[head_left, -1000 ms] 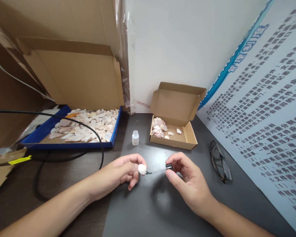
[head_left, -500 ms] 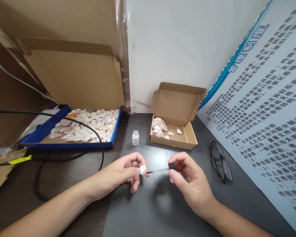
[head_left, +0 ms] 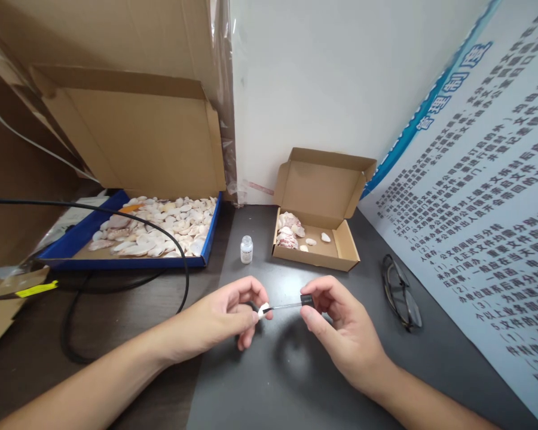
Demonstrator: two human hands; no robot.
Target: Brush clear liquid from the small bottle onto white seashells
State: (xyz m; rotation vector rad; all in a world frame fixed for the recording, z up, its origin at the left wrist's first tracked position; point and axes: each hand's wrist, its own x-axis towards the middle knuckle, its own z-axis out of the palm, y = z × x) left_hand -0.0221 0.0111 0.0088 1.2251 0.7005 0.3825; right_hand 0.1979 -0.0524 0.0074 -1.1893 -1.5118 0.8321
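This looks like an office corner, given the sign [head_left: 479, 203] printed with document rules, the desk [head_left: 251, 388] and the white panel [head_left: 336, 77].

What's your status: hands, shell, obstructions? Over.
Left hand pinching small white shell. Right hand holding black cylindrical cap; thin clear rod, dark tip at shell. Small clear uncapped bottle upright beyond, not between hands.
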